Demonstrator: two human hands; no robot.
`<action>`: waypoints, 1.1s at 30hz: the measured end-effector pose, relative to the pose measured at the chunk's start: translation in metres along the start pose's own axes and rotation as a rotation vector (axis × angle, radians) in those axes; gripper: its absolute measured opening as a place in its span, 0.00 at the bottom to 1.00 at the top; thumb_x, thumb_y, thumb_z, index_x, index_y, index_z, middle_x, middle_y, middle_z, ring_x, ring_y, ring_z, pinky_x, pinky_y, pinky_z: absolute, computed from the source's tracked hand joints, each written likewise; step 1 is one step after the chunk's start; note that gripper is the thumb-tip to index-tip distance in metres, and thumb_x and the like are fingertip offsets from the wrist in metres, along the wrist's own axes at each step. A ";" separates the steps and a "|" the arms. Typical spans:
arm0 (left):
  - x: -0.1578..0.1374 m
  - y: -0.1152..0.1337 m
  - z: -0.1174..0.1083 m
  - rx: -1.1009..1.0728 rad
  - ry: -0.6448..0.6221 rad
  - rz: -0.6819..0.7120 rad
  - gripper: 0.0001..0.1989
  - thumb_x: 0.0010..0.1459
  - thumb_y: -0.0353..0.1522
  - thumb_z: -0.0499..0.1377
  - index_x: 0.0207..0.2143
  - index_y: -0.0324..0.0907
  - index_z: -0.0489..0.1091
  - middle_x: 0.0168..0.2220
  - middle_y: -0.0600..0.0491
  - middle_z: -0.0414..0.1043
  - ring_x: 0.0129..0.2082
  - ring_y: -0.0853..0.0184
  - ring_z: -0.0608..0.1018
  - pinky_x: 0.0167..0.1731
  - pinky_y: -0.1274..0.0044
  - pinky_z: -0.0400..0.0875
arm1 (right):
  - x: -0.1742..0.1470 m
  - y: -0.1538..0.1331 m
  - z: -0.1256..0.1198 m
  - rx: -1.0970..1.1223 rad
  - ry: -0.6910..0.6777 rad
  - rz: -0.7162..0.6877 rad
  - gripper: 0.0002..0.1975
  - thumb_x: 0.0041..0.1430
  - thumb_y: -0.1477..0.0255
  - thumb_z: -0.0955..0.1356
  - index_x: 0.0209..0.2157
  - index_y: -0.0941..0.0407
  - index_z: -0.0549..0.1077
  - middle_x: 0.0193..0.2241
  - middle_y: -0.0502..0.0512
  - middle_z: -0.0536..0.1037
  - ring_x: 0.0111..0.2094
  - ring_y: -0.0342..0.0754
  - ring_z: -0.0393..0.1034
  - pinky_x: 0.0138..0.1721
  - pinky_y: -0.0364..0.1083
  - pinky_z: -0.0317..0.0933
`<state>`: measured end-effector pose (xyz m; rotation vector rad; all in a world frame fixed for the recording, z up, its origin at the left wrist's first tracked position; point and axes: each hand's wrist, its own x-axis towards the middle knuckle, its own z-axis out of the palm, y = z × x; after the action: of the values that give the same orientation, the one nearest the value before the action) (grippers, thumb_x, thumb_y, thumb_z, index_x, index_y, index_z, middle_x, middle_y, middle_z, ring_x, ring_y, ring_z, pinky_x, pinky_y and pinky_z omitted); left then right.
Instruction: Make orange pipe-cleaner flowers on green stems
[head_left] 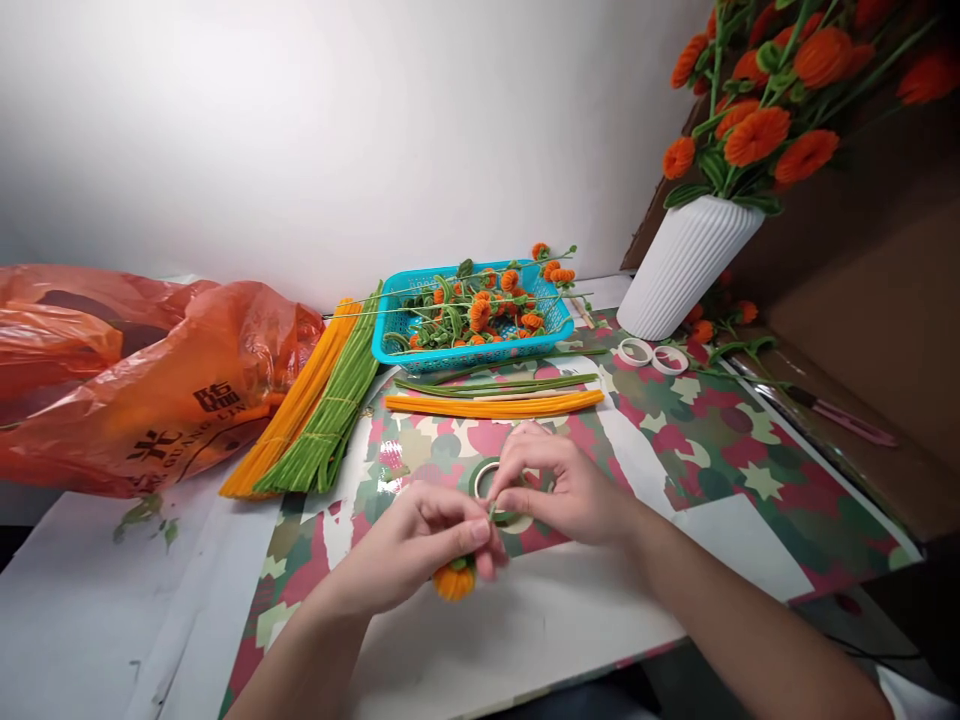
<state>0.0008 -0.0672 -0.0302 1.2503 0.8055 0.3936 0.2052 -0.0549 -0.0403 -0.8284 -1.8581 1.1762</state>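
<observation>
On my feed the orange flower (454, 582) is near-centre, its head poking out on the near side of the L hand (431, 540), above the white sheet (577, 600). L thumb + fingers pinch the flower, prob. by its stem; exact contact's hidden. R hand (562, 485) has thumb + index pressed tip to tip on a thin green strip (492, 510) btwn the hands, close to the tape roll (477, 480). I'd rate the flower v. light, soft + fuzzy, not slippery; petals prob. crush easily, stem prob. bendy. Best hold IMO: stem right by the head, light pinch, off the petals.
</observation>
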 end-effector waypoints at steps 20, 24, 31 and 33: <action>0.008 -0.011 0.012 -0.380 -0.103 -0.084 0.21 0.43 0.47 0.68 0.19 0.40 0.68 0.12 0.57 0.66 0.18 0.64 0.78 0.30 0.71 0.74 | -0.003 -0.004 0.000 0.200 -0.066 -0.011 0.09 0.59 0.65 0.70 0.27 0.54 0.74 0.24 0.50 0.73 0.33 0.46 0.62 0.40 0.48 0.57; 0.013 -0.015 0.014 -0.429 -0.070 -0.071 0.21 0.43 0.48 0.68 0.18 0.41 0.68 0.10 0.58 0.64 0.17 0.66 0.77 0.38 0.68 0.73 | -0.002 -0.005 0.000 0.208 -0.037 0.023 0.10 0.58 0.66 0.70 0.26 0.55 0.74 0.24 0.50 0.72 0.33 0.46 0.61 0.39 0.47 0.57; 0.011 -0.008 0.003 -0.139 0.183 0.091 0.20 0.51 0.48 0.63 0.26 0.38 0.76 0.25 0.48 0.78 0.30 0.62 0.79 0.34 0.72 0.73 | -0.001 -0.005 0.002 0.031 0.061 0.198 0.06 0.56 0.75 0.70 0.25 0.55 0.76 0.25 0.50 0.74 0.37 0.47 0.65 0.41 0.47 0.58; 0.012 -0.006 0.003 -0.112 0.199 0.050 0.18 0.51 0.46 0.64 0.25 0.39 0.75 0.23 0.50 0.77 0.28 0.64 0.78 0.32 0.73 0.72 | 0.001 -0.004 0.002 0.042 0.054 0.233 0.06 0.55 0.75 0.70 0.25 0.55 0.76 0.26 0.50 0.75 0.37 0.47 0.65 0.41 0.46 0.58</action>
<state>0.0099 -0.0633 -0.0398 1.1404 0.9096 0.6022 0.2023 -0.0570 -0.0370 -1.0645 -1.7221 1.3167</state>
